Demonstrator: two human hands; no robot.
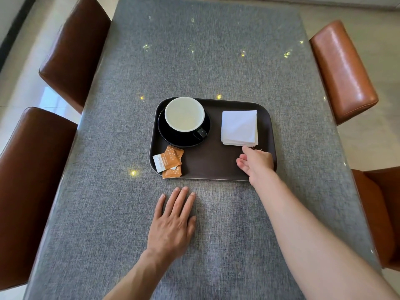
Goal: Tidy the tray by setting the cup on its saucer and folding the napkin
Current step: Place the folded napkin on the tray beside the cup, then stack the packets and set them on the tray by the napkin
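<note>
A dark brown tray point(207, 161) lies on the grey table. At its back left a black cup point(184, 114) with a pale inside stands upright on a black saucer point(173, 137), handle toward the near right. A white napkin point(239, 128), folded into a square, lies at the tray's right. My right hand point(255, 163) is over the tray's near right corner, its fingertip touching the napkin's near edge, the other fingers loosely spread. My left hand point(173, 221) rests flat on the table just in front of the tray, holding nothing.
Two or three orange sachets point(170, 162) lie at the tray's near left corner. Brown leather chairs point(75, 50) stand along both long sides of the table, with another chair point(344, 70) at the right. The table's grey cloth point(216, 50) stretches far beyond the tray.
</note>
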